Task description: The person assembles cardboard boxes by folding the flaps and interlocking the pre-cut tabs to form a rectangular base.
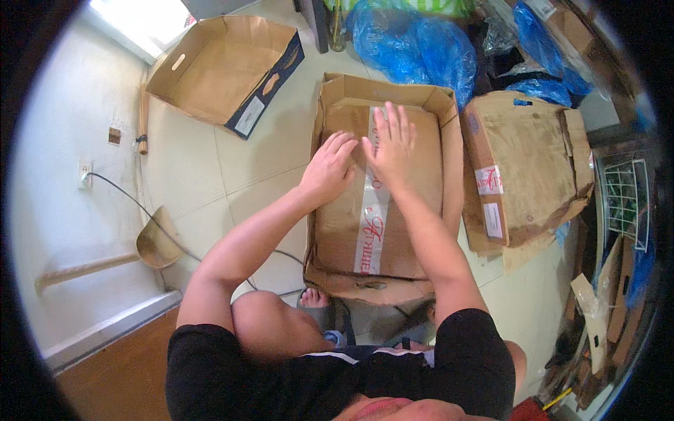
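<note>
A shallow brown cardboard box lies in front of my knees, with raised walls round a flat panel. Clear packing tape with red print runs lengthwise down that panel. Over the box's far half, my right hand is stretched out with its fingers apart, near the tape. Beside it to the left, my left hand has loosely bent, parted fingers and holds nothing. Whether either palm presses on the cardboard, I cannot tell.
An open cardboard tray with a dark side sits at the far left. Another stained box lies at right. Blue plastic bags are heaped at the back. A black cable trails from the wall outlet past a dustpan-like scoop.
</note>
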`<state>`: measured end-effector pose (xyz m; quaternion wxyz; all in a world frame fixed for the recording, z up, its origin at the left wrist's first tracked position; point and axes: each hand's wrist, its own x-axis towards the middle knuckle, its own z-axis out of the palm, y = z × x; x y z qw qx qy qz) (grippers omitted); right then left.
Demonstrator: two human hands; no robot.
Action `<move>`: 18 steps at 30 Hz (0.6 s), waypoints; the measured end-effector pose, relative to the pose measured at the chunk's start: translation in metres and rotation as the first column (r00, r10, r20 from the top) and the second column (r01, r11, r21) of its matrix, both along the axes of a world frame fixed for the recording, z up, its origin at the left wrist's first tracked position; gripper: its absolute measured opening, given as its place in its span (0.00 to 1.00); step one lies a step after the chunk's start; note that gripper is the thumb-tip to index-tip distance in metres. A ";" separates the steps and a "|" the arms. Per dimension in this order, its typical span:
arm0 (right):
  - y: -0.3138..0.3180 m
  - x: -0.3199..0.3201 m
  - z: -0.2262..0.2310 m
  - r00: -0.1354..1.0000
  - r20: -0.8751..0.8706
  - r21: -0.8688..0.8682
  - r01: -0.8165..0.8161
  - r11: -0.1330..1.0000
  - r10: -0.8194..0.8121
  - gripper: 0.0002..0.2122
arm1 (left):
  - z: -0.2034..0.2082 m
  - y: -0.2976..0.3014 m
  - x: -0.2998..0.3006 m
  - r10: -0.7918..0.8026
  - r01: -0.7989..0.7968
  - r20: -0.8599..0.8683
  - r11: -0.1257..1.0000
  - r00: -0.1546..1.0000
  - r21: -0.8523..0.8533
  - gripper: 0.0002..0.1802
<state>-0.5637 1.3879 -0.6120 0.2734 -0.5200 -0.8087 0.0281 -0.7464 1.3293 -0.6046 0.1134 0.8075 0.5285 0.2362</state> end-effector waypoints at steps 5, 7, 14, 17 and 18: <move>0.005 0.036 -0.112 0.918 0.392 -0.396 0.225 0.890 -0.057 0.37 | 0.003 0.136 -0.019 0.426 -0.419 -0.054 0.902 0.903 0.109 0.44; -0.001 0.031 -0.108 0.913 0.408 -0.449 0.209 0.869 -0.008 0.37 | -0.025 0.192 -0.058 0.437 -0.442 -0.066 0.889 0.897 -0.120 0.43; -0.004 0.038 -0.110 0.928 0.373 -0.468 0.211 0.858 -0.025 0.37 | -0.059 0.253 -0.082 0.214 -0.272 -0.178 0.852 0.961 -0.447 0.27; -0.002 0.038 -0.112 0.943 0.330 -0.446 0.189 0.875 -0.036 0.36 | -0.053 0.256 -0.075 0.244 -0.343 -0.264 0.823 0.933 -0.452 0.25; -0.003 0.040 -0.113 0.947 0.319 -0.436 0.182 0.881 -0.037 0.36 | -0.048 0.256 -0.072 0.271 -0.351 -0.230 0.806 0.935 -0.476 0.25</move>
